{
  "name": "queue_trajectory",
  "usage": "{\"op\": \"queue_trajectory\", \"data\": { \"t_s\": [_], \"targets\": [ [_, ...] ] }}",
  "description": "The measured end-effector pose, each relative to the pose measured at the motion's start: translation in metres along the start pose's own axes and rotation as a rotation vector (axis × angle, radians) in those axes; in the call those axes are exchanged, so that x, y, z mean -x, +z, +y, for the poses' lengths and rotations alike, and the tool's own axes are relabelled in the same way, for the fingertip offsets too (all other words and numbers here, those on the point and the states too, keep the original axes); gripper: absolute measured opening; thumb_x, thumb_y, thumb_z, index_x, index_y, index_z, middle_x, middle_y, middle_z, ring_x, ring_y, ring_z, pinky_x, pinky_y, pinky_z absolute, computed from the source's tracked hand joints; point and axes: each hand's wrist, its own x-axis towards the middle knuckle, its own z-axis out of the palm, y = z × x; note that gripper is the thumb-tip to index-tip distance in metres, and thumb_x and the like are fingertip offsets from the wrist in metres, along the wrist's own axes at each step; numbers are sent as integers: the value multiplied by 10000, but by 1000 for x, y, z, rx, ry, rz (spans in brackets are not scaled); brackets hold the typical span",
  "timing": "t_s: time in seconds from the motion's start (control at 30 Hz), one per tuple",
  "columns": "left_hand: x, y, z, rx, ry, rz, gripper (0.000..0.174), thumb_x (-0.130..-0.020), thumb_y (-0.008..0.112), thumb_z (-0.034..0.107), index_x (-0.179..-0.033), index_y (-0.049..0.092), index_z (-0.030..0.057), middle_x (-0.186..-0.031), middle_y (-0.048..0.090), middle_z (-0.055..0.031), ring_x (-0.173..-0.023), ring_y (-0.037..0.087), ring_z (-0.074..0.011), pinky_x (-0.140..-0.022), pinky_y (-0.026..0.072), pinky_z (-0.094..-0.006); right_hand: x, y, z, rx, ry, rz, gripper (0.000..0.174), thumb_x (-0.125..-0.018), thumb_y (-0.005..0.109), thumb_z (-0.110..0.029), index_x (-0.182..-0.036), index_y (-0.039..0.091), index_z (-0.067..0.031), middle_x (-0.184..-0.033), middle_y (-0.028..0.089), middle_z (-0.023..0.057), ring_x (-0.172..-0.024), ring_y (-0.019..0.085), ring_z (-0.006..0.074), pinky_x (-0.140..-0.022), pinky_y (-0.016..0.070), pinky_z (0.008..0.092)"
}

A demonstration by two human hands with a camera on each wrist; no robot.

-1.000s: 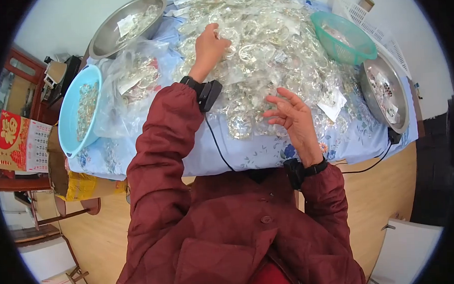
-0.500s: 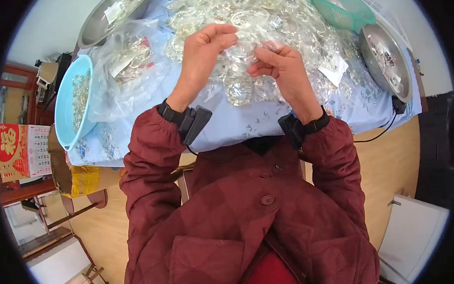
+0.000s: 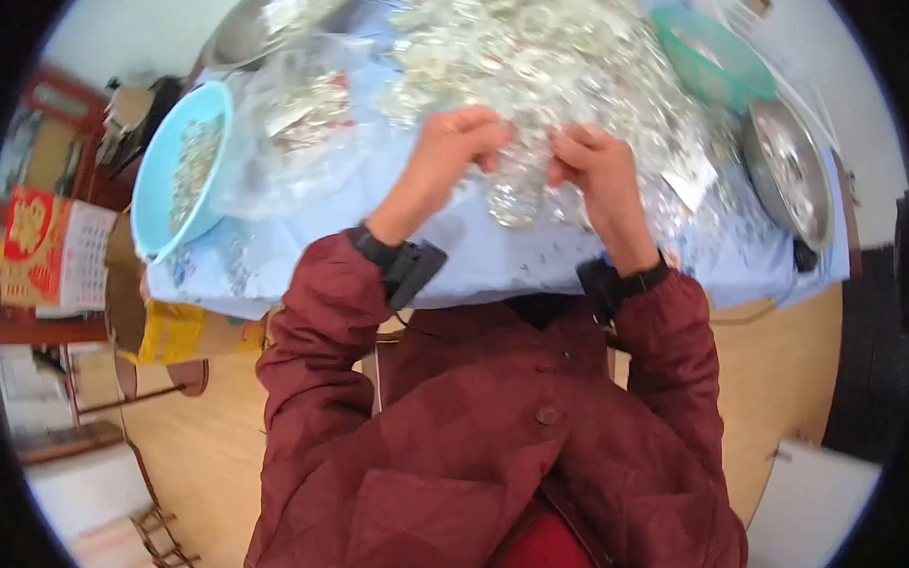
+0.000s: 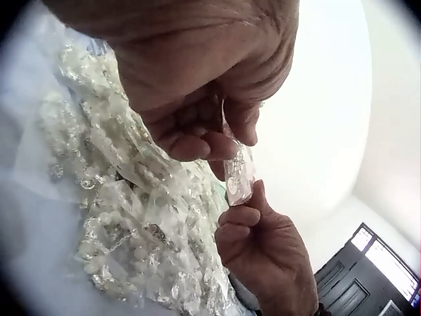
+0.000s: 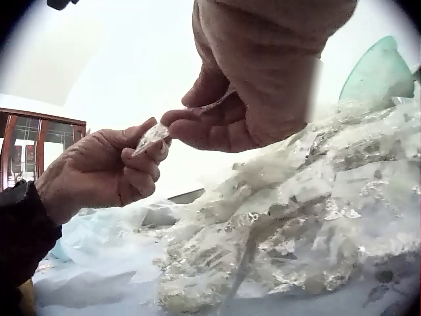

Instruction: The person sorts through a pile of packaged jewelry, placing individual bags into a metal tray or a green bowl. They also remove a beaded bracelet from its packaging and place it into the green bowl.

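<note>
Between both hands is a small clear plastic bag (image 4: 241, 176) with shiny contents, held above a wide heap of similar bags (image 3: 537, 61). My left hand (image 3: 442, 162) pinches one end of it between thumb and curled fingers. At the other end, my right hand (image 3: 607, 174) grips it with thumb and fingertips, as the left wrist view shows. The right wrist view has the little bag (image 5: 152, 137) at the left hand's fingertips, its far part hidden by the fingers. In the head view the bag is too blurred to make out.
On the left stand a light blue basin (image 3: 150, 210), a large plastic bag (image 3: 255, 171) of packets and a steel bowl (image 3: 236, 36). To the right are a green basket (image 3: 738, 79), another steel bowl (image 3: 817, 196) and a white paper (image 3: 689, 184) on the heap.
My left hand has come back from the far part of the heap to meet the right hand. Both now hold the small bag between them, a little nearer together in front of me.
</note>
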Motion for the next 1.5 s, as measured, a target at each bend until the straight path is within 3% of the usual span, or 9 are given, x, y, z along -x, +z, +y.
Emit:
{"op": "queue_trajectory", "data": {
  "t_s": [0.4, 0.63, 1.03, 1.1, 1.17, 1.23, 1.27, 1.4, 1.5],
  "targets": [
    [11, -8, -4, 137, 12, 41, 126, -823, 595, 141, -831, 616, 17, -694, 593, -15, -555, 532, -90, -556, 426, -222, 6, 5, 17, -24, 80, -14, 151, -816, 593, -116, -902, 601, 8, -723, 625, 81, -572, 594, 139, -531, 490, 244],
    [8, -26, 1, 317, 85, 291, 77, -823, 563, 98, -854, 584, 31, -687, 583, -22, -619, 578, -105, -569, 453, -231, 16, -10, 18, -54, 152, 19, 146, -817, 589, -104, -913, 600, 5, -745, 637, 97, -576, 596, 138, -540, 495, 245],
    [-6, -73, 0, 293, -102, 244, 126, -820, 575, 117, -894, 565, 16, -738, 593, -46, -652, 598, -149, -645, 494, -256, 37, -26, 46, -123, 283, -20, 188, -826, 572, -81, -989, 572, 10, -856, 638, 121, -696, 629, 173, -612, 526, 274],
    [-38, -111, 11, 256, 55, 175, 110, -817, 565, 104, -862, 572, 4, -748, 596, -64, -643, 599, -158, -649, 505, -274, 39, -25, 49, -167, 288, -4, 218, -825, 570, -72, -1023, 555, 17, -913, 631, 134, -753, 635, 197, -643, 531, 287],
    [-65, -130, 53, -492, 614, 150, 124, -806, 567, 116, -824, 580, -7, -769, 599, -75, -691, 599, -163, -679, 500, -270, 41, -25, 49, -188, 292, 9, 231, -825, 569, -71, -1037, 546, 19, -932, 625, 137, -774, 634, 207, -658, 531, 292],
    [-118, -169, 87, 284, 366, 235, 202, -782, 592, 141, -879, 583, -36, -826, 606, -88, -778, 590, -161, -707, 472, -256, 40, -24, 48, -224, 288, 18, 258, -825, 567, -67, -1065, 529, 22, -971, 614, 144, -816, 632, 226, -688, 532, 302],
    [-126, -176, 88, 282, 369, 231, 202, -782, 592, 141, -879, 583, -36, -826, 606, -88, -778, 590, -161, -707, 472, -256, 38, -24, 48, -226, 283, 18, 258, -825, 567, -67, -1065, 529, 22, -971, 614, 144, -816, 632, 226, -688, 532, 302],
    [-144, -181, 41, -304, 220, 234, 348, -741, 633, 182, -986, 563, -55, -917, 608, -126, -852, 580, -175, -736, 443, -246, 38, -29, 55, -268, 286, 15, 263, -828, 567, -70, -1071, 525, 20, -978, 612, 145, -836, 630, 237, -714, 531, 308],
    [-149, -160, -28, -707, 190, 492, 480, -743, 656, 197, -1121, 481, -41, -793, 583, -37, -671, 529, -117, -603, 403, -238, 37, -28, 52, -281, 294, 3, 264, -828, 566, -69, -1069, 520, 29, -971, 609, 152, -839, 629, 243, -723, 532, 313]
  ]
}}
